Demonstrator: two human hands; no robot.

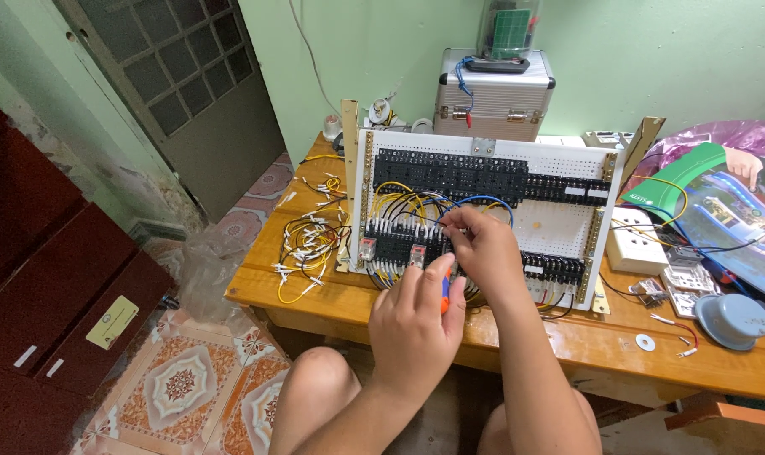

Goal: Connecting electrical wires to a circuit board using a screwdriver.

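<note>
Two bare hands wiring a white perforated panel (559,227) propped upright on a wooden table (568,337).

The left hand (416,324), nearer, has its fingers wrapped around an orange-and-blue screwdriver (445,291) pointed at the lower row of black terminal blocks (399,244). The right hand (484,244) pinches a wire end at that same row, fingertips together. This looks like fastening one wire into a terminal; the next move would need the tip seated on the screw. Loose yellow wires (307,244) lie at left.
</note>
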